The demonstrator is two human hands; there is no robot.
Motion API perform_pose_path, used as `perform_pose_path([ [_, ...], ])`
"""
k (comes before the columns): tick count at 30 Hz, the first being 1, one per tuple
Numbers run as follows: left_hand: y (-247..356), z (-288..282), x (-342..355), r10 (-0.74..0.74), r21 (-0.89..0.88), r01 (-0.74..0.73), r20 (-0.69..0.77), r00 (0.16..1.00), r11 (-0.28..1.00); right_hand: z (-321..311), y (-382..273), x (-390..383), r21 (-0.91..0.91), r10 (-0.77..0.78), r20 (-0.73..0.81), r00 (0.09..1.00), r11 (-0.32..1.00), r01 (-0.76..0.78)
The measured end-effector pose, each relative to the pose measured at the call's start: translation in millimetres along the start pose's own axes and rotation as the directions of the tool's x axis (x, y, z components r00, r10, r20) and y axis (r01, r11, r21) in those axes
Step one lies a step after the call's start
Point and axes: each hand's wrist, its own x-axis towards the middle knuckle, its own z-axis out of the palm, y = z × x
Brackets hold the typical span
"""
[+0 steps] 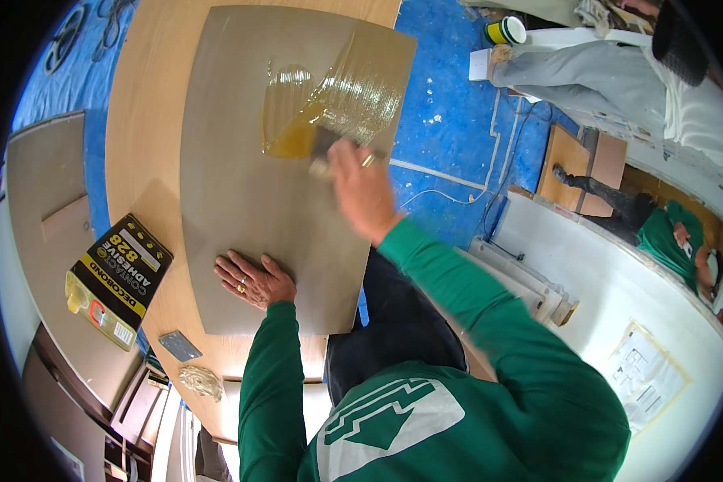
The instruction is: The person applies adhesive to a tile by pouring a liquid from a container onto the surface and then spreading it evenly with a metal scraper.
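Observation:
A large grey-brown panel (241,193) lies on a wooden table. Amber glue (297,138) is pooled near its middle, with a shiny wet film stretching toward the far right corner. My right hand (357,181), smeared by motion, grips a dark flat spreader (327,145), whose edge is at the right side of the pool. The spreader is blurred and partly covered by my fingers. My left hand (255,279) rests flat on the near left part of the panel, fingers spread, holding nothing.
A black-and-yellow tin (120,281) stands at the table's (145,145) left edge. Nearer me lie a phone-like dark slab (180,345) and a crumpled cloth (201,382). Blue sheeting (442,128) covers the floor. Another person (602,80) is at the upper right, one more (671,237) farther off.

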Motion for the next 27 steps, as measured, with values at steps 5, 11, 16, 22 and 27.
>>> perform_pose_path([
  [5, 0, -7, -1, -0.004, 0.0, 0.004, 0.003, 1.0, 1.0, -12, -97, -57, 0.332, -0.137, 0.004, 0.991, 0.935, 0.128],
  [11, 3, -4, -1, 0.0, -0.014, -0.001, -0.009, 1.0, 1.0, -60, 17, -5, 0.565, 0.409, 0.235, 0.882, 0.68, -0.467],
  [16, 5, -5, 0, 0.005, 0.006, -0.005, -0.001, 1.0, 1.0, -80, 115, 5, 0.629, 0.543, 0.285, 0.79, 0.516, -0.582],
  [22, 2, -6, 0, -0.005, 0.018, 0.006, -0.008, 1.0, 1.0, -75, 81, 35, 0.494, 0.399, -0.012, 0.917, 0.799, -0.342],
  [27, -1, -12, 1, -0.015, 0.011, 0.015, -0.007, 1.0, 1.0, -49, 45, 96, 0.101, -0.032, -0.446, 0.895, 0.991, 0.085],
])
